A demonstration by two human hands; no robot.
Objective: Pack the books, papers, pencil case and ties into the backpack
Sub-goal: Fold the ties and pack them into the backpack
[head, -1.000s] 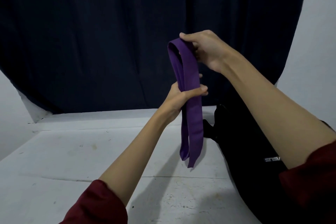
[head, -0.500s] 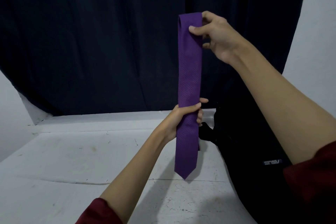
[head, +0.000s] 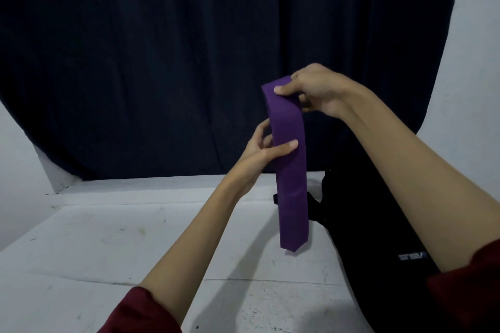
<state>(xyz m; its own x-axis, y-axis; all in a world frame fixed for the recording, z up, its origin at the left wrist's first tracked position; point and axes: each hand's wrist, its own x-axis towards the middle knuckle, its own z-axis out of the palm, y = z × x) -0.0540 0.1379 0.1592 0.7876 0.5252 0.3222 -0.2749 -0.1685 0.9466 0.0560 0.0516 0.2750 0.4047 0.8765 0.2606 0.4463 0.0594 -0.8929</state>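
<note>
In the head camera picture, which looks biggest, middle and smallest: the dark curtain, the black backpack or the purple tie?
As they look in the head view:
1. dark curtain, filling most of the picture
2. black backpack, partly hidden by the right arm and cut off at the edge
3. purple tie, a narrow strip

The tie [head: 290, 170] I hold is plain deep purple. At 3 o'clock of it my backpack [head: 373, 224] is black with small grey letters. My sleeves [head: 465, 292] are dark red. The table [head: 108, 246] is white with dark specks, and the curtain [head: 189, 62] at 12 o'clock is dark navy.
</note>
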